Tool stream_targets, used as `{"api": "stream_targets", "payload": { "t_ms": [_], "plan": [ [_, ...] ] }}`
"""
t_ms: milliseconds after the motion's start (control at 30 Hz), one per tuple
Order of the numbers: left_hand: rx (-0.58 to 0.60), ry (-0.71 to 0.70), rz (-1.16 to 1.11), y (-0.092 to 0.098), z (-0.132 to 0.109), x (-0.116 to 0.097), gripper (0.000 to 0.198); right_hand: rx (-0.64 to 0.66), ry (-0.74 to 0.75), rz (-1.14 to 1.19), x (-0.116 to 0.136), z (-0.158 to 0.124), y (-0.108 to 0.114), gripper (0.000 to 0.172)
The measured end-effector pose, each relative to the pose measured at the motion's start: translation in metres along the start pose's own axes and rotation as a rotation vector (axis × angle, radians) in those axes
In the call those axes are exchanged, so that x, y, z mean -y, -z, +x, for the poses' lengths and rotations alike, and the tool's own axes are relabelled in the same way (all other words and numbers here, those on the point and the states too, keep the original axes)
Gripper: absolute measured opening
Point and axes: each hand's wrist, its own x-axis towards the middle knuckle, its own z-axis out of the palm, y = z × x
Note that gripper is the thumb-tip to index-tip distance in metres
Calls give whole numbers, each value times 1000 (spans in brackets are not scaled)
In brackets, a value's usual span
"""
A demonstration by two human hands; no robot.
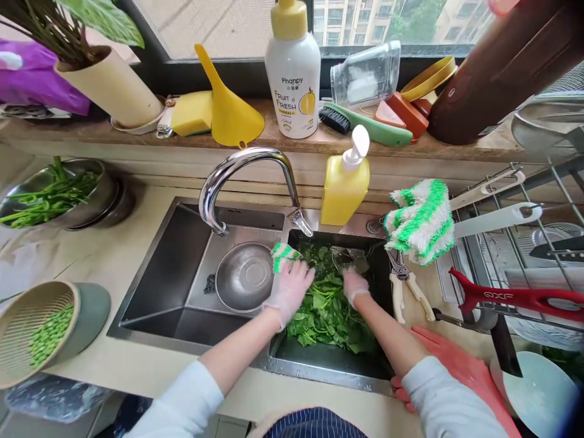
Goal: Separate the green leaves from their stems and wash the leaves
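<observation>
Both hands wear thin clear gloves over the right sink basin (328, 364). My left hand (292, 287) lies palm down by the divider, its fingers stretched out towards the leafy greens (331, 322). A green-and-white striped cloth (283, 255) sits just behind that hand. My right hand (354, 285) reaches down at the right side of the greens, its fingertips hidden in the dark, wet basin. Near those fingertips is a greyish, see-through shape that I cannot make out. Water runs from the chrome faucet (249, 159) behind the greens.
A metal strainer (244, 277) sits in the left sink. Leftward stand a basket of green peas (51, 331) and a bowl of green stalks (55, 188). A yellow soap bottle (345, 191), scissors (404, 283), red rubber gloves (460, 365) and a dish rack (520, 225) border the basin.
</observation>
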Motion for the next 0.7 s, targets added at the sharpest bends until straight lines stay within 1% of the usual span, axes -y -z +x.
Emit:
{"api": "stream_targets", "payload": {
  "t_ms": [33, 67, 100, 133, 200, 267, 300, 367, 433, 500, 533, 567, 600, 633, 700],
  "plan": [
    [-74, 41, -2, 10, 6, 11, 46, -37, -51, -14, -4, -2, 7, 44],
    [-114, 94, 6, 20, 12, 22, 41, -71, -98, -34, -6, -7, 10, 45],
    [-113, 125, 15, 28, 18, 32, 36, -80, -117, -59, -7, -15, 11, 44],
    [-91, 139, 26, 35, 24, 41, 30, -58, -103, -79, -7, -24, 8, 42],
    [-51, 129, 54, 50, 38, 57, 23, 48, -5, -111, -4, -40, -1, 37],
    [-81, 120, 85, 65, 52, 68, 23, 144, 103, -125, -1, -45, -4, 34],
    [-106, 128, 98, 73, 58, 71, 24, 146, 127, -121, -1, -41, 0, 35],
    [-140, 151, 116, 85, 65, 73, 23, 39, 110, -100, -1, -20, 16, 48],
    [-183, 163, 134, 89, 62, 64, 21, -112, 41, -58, -2, 10, 35, 75],
    [-232, 124, 125, 82, 52, 47, 25, -112, -40, -2, 0, 36, 46, 91],
    [-229, 79, 97, 74, 47, 37, 29, -67, -66, 33, 3, 44, 46, 93],
    [-181, 17, 51, 64, 43, 26, 33, -3, -71, 70, 6, 48, 42, 94],
    [-101, -34, -1, 53, 41, 17, 39, 61, -50, 106, 9, 46, 35, 94],
    [-23, -49, -44, 40, 41, 8, 49, 117, -5, 135, 13, 41, 24, 96],
    [139, 22, -78, 14, 44, -3, 85, 205, 129, 143, 17, 19, -2, 102]
  ]
}}
